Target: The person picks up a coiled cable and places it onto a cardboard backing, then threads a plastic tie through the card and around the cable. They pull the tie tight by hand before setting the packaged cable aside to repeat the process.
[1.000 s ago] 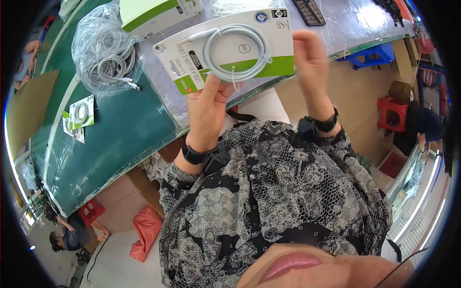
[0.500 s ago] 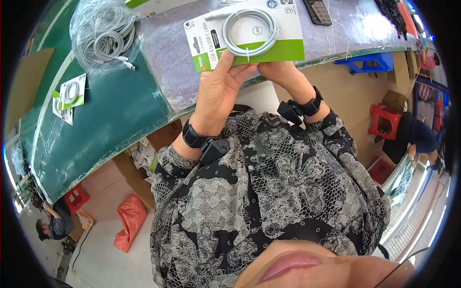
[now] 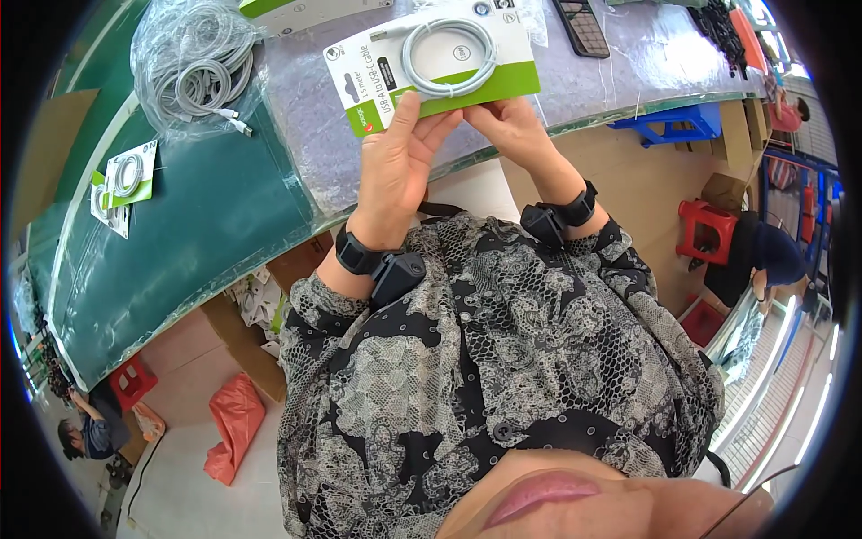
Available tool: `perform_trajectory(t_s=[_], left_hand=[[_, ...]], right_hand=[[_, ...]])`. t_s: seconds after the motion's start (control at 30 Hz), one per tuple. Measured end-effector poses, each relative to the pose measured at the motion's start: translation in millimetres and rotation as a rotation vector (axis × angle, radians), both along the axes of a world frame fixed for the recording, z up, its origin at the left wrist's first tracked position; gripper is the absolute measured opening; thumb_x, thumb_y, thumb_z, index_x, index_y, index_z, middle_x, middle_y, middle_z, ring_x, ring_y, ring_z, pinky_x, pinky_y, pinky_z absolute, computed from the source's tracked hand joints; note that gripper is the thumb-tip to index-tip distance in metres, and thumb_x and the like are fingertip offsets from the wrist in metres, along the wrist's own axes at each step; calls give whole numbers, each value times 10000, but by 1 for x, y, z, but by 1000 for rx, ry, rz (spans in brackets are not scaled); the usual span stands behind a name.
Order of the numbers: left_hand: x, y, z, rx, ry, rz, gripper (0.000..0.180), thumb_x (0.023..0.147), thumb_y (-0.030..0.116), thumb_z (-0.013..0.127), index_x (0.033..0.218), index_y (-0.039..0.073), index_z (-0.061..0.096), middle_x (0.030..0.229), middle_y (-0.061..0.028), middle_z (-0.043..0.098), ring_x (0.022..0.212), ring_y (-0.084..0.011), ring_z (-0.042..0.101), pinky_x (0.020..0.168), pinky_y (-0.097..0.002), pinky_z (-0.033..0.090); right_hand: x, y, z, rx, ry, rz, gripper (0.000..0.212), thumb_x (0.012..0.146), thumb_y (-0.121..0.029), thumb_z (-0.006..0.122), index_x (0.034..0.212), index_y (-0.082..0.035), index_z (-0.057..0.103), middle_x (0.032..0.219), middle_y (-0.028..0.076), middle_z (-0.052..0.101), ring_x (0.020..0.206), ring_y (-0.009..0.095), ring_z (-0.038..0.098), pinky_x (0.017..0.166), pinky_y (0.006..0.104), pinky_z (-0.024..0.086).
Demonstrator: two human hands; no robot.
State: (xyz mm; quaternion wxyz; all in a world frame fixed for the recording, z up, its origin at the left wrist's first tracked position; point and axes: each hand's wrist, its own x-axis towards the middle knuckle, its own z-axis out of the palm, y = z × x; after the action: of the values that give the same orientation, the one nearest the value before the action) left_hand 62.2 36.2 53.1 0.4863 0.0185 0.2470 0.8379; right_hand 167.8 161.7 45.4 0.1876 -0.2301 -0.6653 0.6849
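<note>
A white and green backing card [image 3: 516, 47] with a coiled white USB cable [image 3: 415, 74] fastened on its front is held up over the near table edge. My left hand [image 3: 395, 166] grips the card's lower left part, thumb on the front and fingers behind. Under the card's lower edge, my right hand [image 3: 514, 130] has its fingers bent and partly hidden behind it; they seem to support it. On the green part of the table to the left lie carded cables [image 3: 128, 177], one overlapping another. Beyond them sits a clear plastic bag of coiled white cables [image 3: 193, 76].
A dark phone [image 3: 583, 29] lies at the far right of the grey tabletop [image 3: 310, 135]. Black cords [image 3: 718, 40] are heaped beyond it. A blue stool [image 3: 673, 124] stands under the table edge. An open carton [image 3: 242, 332] is below the table, near an orange bag [image 3: 235, 422]. Other people sit at both sides.
Both hands have shifted a little to the left with the carded cable. The fingers of my right hand show more below the card's edge.
</note>
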Motion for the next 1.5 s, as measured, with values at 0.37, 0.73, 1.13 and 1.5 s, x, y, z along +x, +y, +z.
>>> perform_trajectory(t_s=[0.37,0.73,1.13,1.5], left_hand=[[2,-4,-8,-4,-47,-99,329,950,152,518,1229,-14,464,1161,-135,590,1028,-293,615,924,-440,514],[-5,1,-13,-66,57,33,295,957,122,499,1215,-18,475,1140,-137,594,997,-313,625,909,-434,521],[-4,-4,-13,-70,297,-54,296,964,133,486,1213,-27,479,1156,-128,582,1010,-281,611,930,-438,498],[22,16,-15,77,246,113,642,845,-22,601,1379,60,254,1319,-73,423,1200,-217,442,1038,-402,357]], right_hand=[[0,0,5,219,49,-81,181,828,16,588,1008,24,588,931,47,628,834,80,558,693,247,479],[17,16,7,169,243,-367,422,899,-54,486,1304,21,391,1224,153,509,1100,211,537,945,326,433],[-14,12,50,767,-94,-324,800,797,-156,700,1407,48,223,1363,258,370,1257,335,405,1025,397,348],[-27,1,31,797,-57,-426,780,821,-136,662,1406,78,192,1352,296,362,1254,374,398,1030,392,342]])
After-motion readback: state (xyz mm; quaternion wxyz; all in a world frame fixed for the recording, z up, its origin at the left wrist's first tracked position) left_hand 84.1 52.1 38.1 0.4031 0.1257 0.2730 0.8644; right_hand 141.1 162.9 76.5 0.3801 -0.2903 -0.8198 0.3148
